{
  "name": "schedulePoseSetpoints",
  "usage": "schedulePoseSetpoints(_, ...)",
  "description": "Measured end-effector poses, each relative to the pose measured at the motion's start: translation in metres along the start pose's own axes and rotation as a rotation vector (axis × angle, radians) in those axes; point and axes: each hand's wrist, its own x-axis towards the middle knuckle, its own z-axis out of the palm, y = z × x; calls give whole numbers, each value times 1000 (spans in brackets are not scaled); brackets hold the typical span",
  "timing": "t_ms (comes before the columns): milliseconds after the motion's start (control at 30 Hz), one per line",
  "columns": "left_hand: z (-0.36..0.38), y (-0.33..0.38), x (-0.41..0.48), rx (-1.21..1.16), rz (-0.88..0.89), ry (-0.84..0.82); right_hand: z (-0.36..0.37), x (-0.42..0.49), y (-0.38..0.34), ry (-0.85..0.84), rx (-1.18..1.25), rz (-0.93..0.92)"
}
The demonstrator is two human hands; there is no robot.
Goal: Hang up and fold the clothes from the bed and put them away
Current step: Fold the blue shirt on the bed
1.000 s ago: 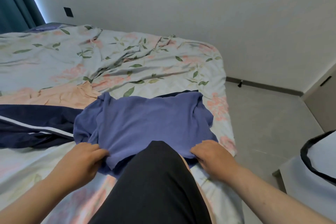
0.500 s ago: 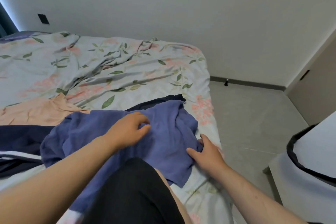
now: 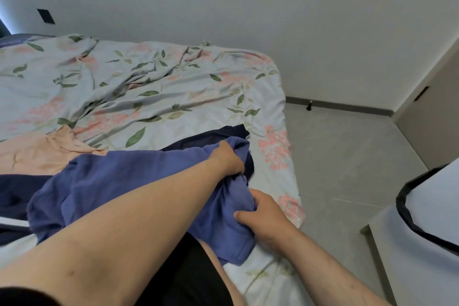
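A purple-blue garment lies crumpled on the floral bed, near its right edge. My left hand reaches across it and grips its far right corner. My right hand grips a bunched fold of the same garment closer to me. Under it lies a dark navy garment, partly hidden. A peach garment lies flat at the left, and a navy piece with a white stripe shows at the left edge.
My knee in black shorts rests on the bed's near edge. Grey tiled floor runs along the bed's right side. A white container with a black rim stands at the right. A beige door is beyond it.
My left hand has reached further right across the purple-blue garment to its far corner. My right hand has closed on a fold and bunched the cloth. The view has shifted slightly.
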Motion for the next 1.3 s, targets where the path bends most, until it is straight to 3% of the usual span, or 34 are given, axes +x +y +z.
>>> schedulePoseSetpoints(67, -12, -6, -2, -54, 25, 69, 2, 1, -9, 1, 17, -15)
schedulePoseSetpoints(233, -61, -50, -12, -510, -45, 142, 24, 1, -51, -23, 78, -74)
schedulePoseSetpoints(433, -129, -121, -35, -857, -108, 213, 77, 10, -112, -162, -79, -177)
schedulePoseSetpoints(600, -160, -194, -60, -773, -193, 357, 156, 10, -144, -379, -348, -211)
schedulePoseSetpoints(767, -160, -259, -76, -555, -310, 375, 221, -2, -159, -679, -666, -263)
schedulePoseSetpoints(867, -147, -290, -80, -495, -313, 422, 237, -3, -156, -797, -679, -288)
schedulePoseSetpoints(933, -138, -299, -78, -455, -304, 484, 230, 12, -148, -659, -580, -221)
schedulePoseSetpoints(1033, -130, -301, -75, -248, -355, 519, 202, 49, -135, -251, -380, -61)
schedulePoseSetpoints(1100, -126, -302, -72, -156, -399, 499, 188, 68, -127, -39, -394, 65)
schedulePoseSetpoints(1200, -124, -303, -67, -125, -438, 459, 192, 84, -116, -12, -343, 186)
schedulePoseSetpoints(1300, -133, -304, -63, -464, -383, 425, 201, 89, -112, -26, -41, 234)
